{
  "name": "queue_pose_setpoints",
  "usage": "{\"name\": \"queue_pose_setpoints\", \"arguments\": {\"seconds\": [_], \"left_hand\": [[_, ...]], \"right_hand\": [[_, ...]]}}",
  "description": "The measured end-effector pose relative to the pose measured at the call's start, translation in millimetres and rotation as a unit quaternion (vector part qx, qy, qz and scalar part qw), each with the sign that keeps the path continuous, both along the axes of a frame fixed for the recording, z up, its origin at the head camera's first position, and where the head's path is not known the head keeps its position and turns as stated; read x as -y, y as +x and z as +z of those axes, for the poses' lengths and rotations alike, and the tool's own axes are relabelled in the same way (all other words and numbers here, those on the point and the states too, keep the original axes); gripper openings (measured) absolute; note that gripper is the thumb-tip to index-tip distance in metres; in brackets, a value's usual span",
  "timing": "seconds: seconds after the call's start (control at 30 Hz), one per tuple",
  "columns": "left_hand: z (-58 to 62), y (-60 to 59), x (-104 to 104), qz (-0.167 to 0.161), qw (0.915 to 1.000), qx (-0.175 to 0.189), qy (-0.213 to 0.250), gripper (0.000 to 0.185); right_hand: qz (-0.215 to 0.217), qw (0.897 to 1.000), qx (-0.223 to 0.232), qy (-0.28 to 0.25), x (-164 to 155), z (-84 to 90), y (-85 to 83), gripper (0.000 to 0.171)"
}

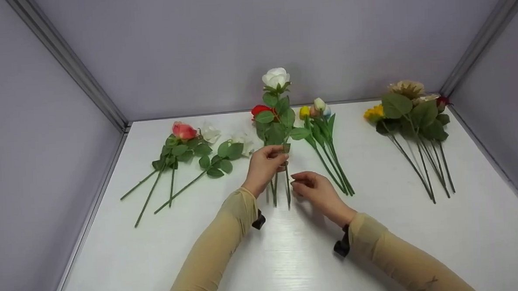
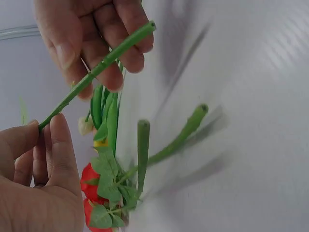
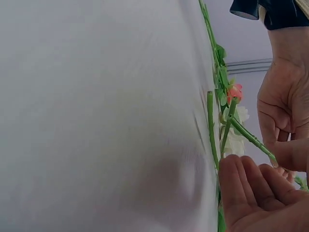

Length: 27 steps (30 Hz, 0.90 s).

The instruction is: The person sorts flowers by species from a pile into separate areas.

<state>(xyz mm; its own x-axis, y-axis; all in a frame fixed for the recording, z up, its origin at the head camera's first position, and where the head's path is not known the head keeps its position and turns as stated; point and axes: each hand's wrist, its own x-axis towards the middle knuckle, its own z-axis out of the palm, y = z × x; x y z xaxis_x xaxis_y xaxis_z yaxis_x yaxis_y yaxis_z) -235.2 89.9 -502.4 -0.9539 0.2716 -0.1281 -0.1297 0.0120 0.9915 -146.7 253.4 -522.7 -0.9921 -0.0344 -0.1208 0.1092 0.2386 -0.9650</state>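
A white rose (image 1: 276, 78) stands upright above the table, its leafy stem pinched by the thumb and fingers of my left hand (image 1: 266, 167). Its bare lower stem (image 2: 104, 63) slants past the fingers of my right hand (image 1: 318, 193), which are loosely bent beside it without gripping. In the right wrist view the right hand (image 3: 265, 193) lies below the stem end, palm showing, and the left hand (image 3: 285, 106) pinches higher up. Behind the white rose lie red roses (image 1: 262, 110), partly hidden by its leaves; two red blooms (image 2: 91, 181) show in the left wrist view.
Left on the white table (image 1: 264, 267) lie a pink rose (image 1: 184, 130) and white roses (image 1: 209, 133). Tulips (image 1: 319, 104) in yellow, white and other tints lie just right of centre. Farther right is a bunch with a sunflower (image 1: 374, 113) and a beige bloom (image 1: 407, 88). Grey walls enclose the table.
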Motion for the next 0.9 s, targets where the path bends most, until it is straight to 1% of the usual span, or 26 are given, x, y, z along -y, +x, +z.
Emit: {"name": "queue_pose_setpoints", "arguments": {"seconds": [0.13,0.23,0.4,0.57,0.7,0.9], "left_hand": [[-6.6,-12.5,3,0.017,0.9994,0.016,-0.025,0.036],[-12.9,-18.4,3,0.022,0.9981,0.024,-0.051,0.035],[-24.0,-22.3,3,0.024,0.9950,0.025,-0.093,0.034],[-31.3,-22.8,2,0.041,0.9904,0.010,-0.131,0.031],[-32.5,-22.9,3,0.048,0.9869,-0.007,-0.154,0.031],[-30.9,-22.6,10,0.041,0.9816,-0.025,-0.185,0.033]], "right_hand": [[0.008,0.997,-0.036,0.068,-2,-2.3,-3.6,0.034],[0.013,0.995,-0.047,0.089,-2,-3.6,-4.1,0.034],[0.011,0.995,-0.053,0.089,-2,-4.8,-3.5,0.031],[0.005,0.995,-0.049,0.088,-5,-5.0,-1.9,0.030],[0.003,0.996,-0.039,0.084,-7,-5.3,-1.2,0.030],[0.003,0.995,-0.039,0.089,-3,-5.6,-1.5,0.029]]}}
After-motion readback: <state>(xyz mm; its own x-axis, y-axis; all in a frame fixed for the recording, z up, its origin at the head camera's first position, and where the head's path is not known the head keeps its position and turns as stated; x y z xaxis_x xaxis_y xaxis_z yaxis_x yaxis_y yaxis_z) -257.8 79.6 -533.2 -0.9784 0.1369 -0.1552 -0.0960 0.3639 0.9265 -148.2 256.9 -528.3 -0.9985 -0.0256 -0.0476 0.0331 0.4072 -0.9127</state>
